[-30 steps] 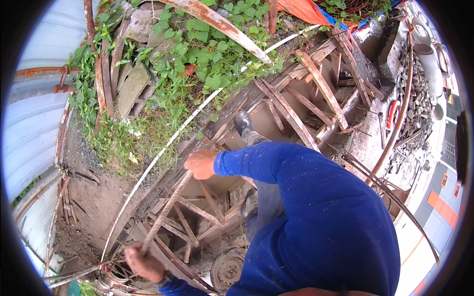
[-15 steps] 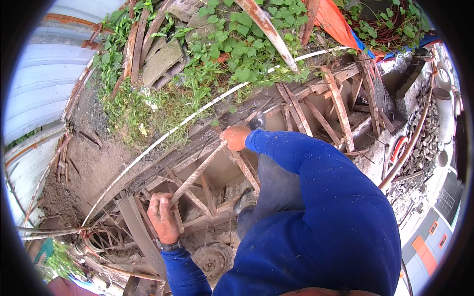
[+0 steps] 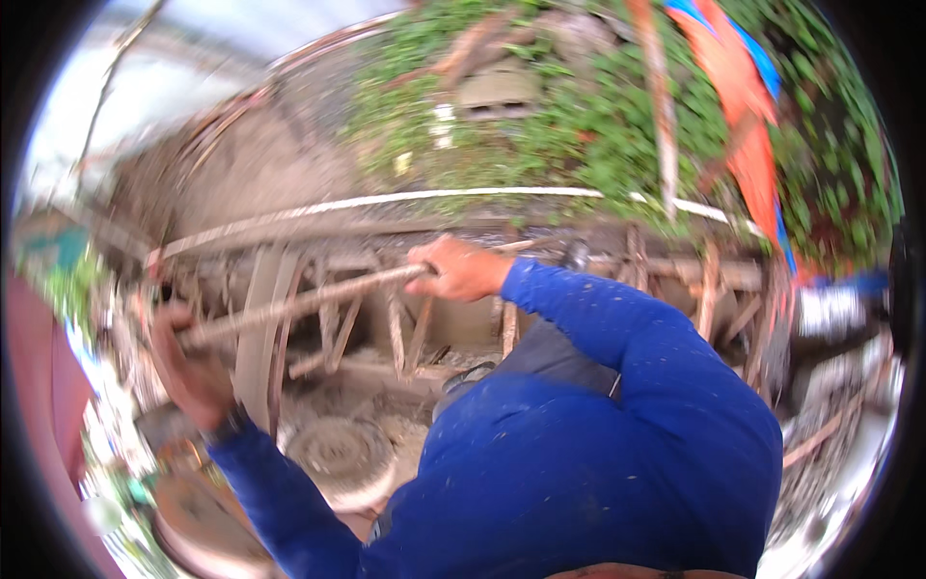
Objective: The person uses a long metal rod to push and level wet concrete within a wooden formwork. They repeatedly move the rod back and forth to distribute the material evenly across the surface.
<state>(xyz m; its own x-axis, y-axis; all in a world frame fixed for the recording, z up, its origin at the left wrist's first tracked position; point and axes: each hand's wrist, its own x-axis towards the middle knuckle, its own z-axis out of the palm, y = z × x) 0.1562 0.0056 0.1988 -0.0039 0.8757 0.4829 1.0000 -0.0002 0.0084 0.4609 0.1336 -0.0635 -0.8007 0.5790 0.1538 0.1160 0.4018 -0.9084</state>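
A long, pale brown rod (image 3: 309, 301) slants between my two hands above a timber-framed trench. My right hand (image 3: 465, 270) is closed round its upper right end. At the lower left end, my left hand (image 3: 195, 372) grips the rod, though motion blurs the fingers. Wooden braces (image 3: 396, 333) cross the trench under the rod. Beside my left forearm lies a round, mud-coated thing (image 3: 340, 452), whose kind I cannot make out.
A white pipe (image 3: 415, 195) curves along the far bank. Beyond it are green plants, a concrete block (image 3: 499, 92) and a rusty pole (image 3: 658, 106). Orange sheeting (image 3: 741, 125) hangs at the far right. Another round, brownish thing (image 3: 207, 521) sits at lower left.
The view has turned, so the bank and trench lie more level. My left hand has moved left and away from my right hand; more of the rod shows between them.
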